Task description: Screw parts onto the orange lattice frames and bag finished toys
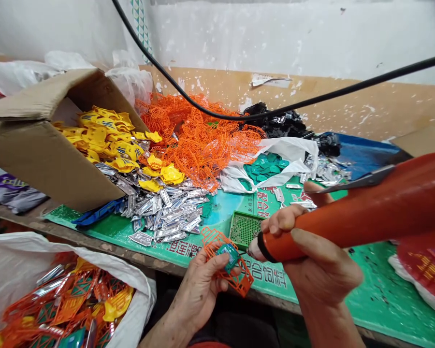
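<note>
Near the table's front edge, my left hand [205, 280] grips an orange plastic frame [243, 282] with a teal plastic piece [229, 255] on it, the thumb pressed on the teal piece. My right hand [319, 261] is wrapped around an orange-red power screwdriver [348, 220], tilted down to the left. Its tip is close to the teal piece; whether they touch I cannot tell. Just behind the tip lies a small green perforated tray [235, 228] holding tiny screws.
A cardboard box [32, 150] of yellow pieces [105, 133] lies tipped at the left. Metal plates [170, 212], orange frames [199, 140] and a white bag [235, 179] of teal pieces spread behind. A black cable [297, 107] hangs across. A white sack [137, 275] of parts stands front left.
</note>
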{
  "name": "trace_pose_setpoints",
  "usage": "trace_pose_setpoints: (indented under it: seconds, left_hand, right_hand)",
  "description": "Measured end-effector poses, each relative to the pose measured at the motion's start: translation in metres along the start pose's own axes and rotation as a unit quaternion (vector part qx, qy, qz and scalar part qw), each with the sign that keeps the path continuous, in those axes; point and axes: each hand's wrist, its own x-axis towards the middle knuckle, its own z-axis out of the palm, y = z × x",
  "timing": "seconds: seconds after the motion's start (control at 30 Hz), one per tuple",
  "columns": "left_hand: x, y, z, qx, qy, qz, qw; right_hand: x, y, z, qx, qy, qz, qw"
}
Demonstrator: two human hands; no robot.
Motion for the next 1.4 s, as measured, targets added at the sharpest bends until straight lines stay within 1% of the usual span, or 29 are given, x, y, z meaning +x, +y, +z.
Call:
trace_pose_setpoints:
  seconds: [0.27,0.43,0.6,0.8,0.93,1.03,1.17,1.27,1.33,1.4]
  left_hand:
    - [0.000,0.000,0.001,-0.008,-0.002,0.002,1.000]
    - [-0.001,0.000,0.000,-0.012,0.003,-0.001,1.000]
    - [0.000,-0.001,-0.001,-0.010,0.003,0.007,1.000]
    - [-0.002,-0.002,0.000,0.003,0.020,0.009,1.000]
    - [-0.001,0.000,0.002,0.004,0.039,0.001,0.999]
    - [-0.001,0.002,0.002,0.002,0.041,0.005,0.999]
    - [-0.002,0.004,0.002,0.000,0.033,0.008,0.999]
    - [-0.003,0.005,0.000,0.011,0.008,0.008,1.000]
    - [-0.004,0.006,0.000,0.020,-0.005,0.008,1.000]
    - [-0.004,0.006,0.000,0.030,-0.016,0.008,0.999]
  right_hand:
    - [-0.001,0.003,-0.001,-0.008,-0.011,-0.002,1.000]
    - [-0.004,0.003,-0.001,0.009,-0.014,-0.002,1.000]
    - [-0.008,0.004,-0.002,0.005,-0.007,-0.001,1.000]
    - [-0.010,0.007,0.000,-0.011,0.006,-0.002,1.000]
    - [-0.010,0.008,0.003,-0.028,0.003,-0.005,1.000]
    - [-0.011,0.009,0.004,-0.026,0.000,-0.007,1.000]
    - [-0.011,0.012,0.005,-0.010,-0.008,-0.004,1.000]
    - [-0.006,0.010,0.002,-0.004,-0.014,-0.010,1.000]
    - [0.003,0.006,-0.002,-0.007,-0.001,-0.029,1.000]
    - [0.015,0.001,-0.006,-0.015,0.025,-0.061,0.998]
